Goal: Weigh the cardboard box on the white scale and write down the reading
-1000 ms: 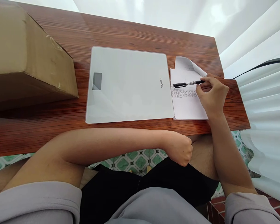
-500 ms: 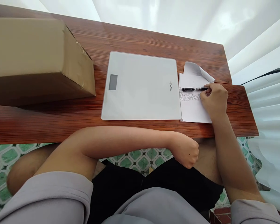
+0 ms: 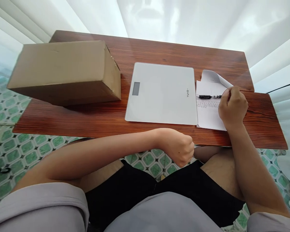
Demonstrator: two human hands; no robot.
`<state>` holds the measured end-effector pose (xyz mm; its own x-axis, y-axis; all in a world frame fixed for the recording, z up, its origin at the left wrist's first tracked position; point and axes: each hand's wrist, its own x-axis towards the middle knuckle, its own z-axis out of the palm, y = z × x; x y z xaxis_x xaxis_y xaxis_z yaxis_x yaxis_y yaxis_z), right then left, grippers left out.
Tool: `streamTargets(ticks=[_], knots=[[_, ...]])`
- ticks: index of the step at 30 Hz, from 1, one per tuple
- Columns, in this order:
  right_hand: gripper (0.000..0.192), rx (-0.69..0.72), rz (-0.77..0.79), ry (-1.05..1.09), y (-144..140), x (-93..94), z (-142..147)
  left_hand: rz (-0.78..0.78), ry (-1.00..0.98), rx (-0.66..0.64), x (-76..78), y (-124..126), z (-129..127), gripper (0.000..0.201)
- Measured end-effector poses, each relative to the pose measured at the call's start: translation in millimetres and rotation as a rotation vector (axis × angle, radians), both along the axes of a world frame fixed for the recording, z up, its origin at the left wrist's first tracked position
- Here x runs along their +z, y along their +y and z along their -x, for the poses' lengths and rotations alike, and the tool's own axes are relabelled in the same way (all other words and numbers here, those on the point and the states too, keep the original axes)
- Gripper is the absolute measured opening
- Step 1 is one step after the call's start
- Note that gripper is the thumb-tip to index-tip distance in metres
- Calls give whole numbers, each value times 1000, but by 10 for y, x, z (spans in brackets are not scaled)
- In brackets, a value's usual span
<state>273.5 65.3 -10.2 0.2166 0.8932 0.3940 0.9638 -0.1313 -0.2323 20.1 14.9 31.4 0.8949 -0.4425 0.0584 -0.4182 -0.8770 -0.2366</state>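
Observation:
A white flat scale (image 3: pixel 162 96) with a small grey display lies on the wooden table. Beside its right edge is a pad of white paper (image 3: pixel 211 117) with rows of handwritten figures and a curled top sheet. On the pad rests a black and clear pen (image 3: pixel 209 96). My right hand (image 3: pixel 233 106) sits over the pad's right side, fingers curled into a fist, just past the pen's right end. Over my lap, in front of the table edge, my left hand (image 3: pixel 177 146) is a closed fist; its palm side is hidden.
A large brown cardboard box (image 3: pixel 62 64) stands on the left of the wooden table (image 3: pixel 159 48), left of the scale. White curtains (image 3: pixel 195 19) hang behind and to the right. Green patterned floor tiles (image 3: pixel 38 151) show below.
The view has shifted left and back, showing more of the box. My right fingers have come off the pen and curled up. My left fist has moved slightly left.

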Motion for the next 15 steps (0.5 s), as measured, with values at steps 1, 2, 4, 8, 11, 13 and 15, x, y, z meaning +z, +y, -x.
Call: streamTargets(ticks=[1,2,4,8,11,13,15], knots=[[31,19,-3,-10,-10,2,22,-30,-41,42,36,18,99,33],[32,39,-3,-22,-19,1,44,-62,-111,79,74,36,202,33],[32,77,3,-57,-35,-10,93,-134,-305,155,153,73,417,34],[28,142,11,-141,-68,-25,205,-226,-533,412,320,119,852,36],[26,162,29,-156,-89,-31,252,-255,-611,576,404,107,1096,35],[27,164,52,-146,-92,-45,254,-277,-645,627,413,92,1198,35],[28,160,79,-124,-82,-69,245,-288,-668,666,376,88,1261,34]])
